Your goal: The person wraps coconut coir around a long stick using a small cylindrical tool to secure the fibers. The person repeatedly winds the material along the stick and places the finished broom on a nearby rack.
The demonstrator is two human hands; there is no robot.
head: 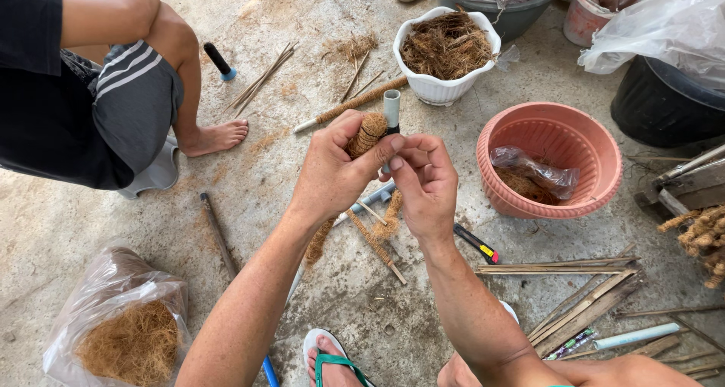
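Note:
My left hand (332,172) grips a grey plastic pipe (391,107) partly wrapped in brown coconut fibre (368,132); the wrapped part runs down below the hand toward the floor. My right hand (424,183) pinches the pipe just under its bare open top, fingertips touching the left thumb. The pipe stands nearly upright between both hands.
A white pot of fibre (445,51), a pink basket (551,160) holding a plastic bag, a bag of fibre (124,334), bamboo strips (581,296), a cutter (476,243) and another wrapped pipe (351,104) lie on the concrete floor. Another person (98,92) squats at left.

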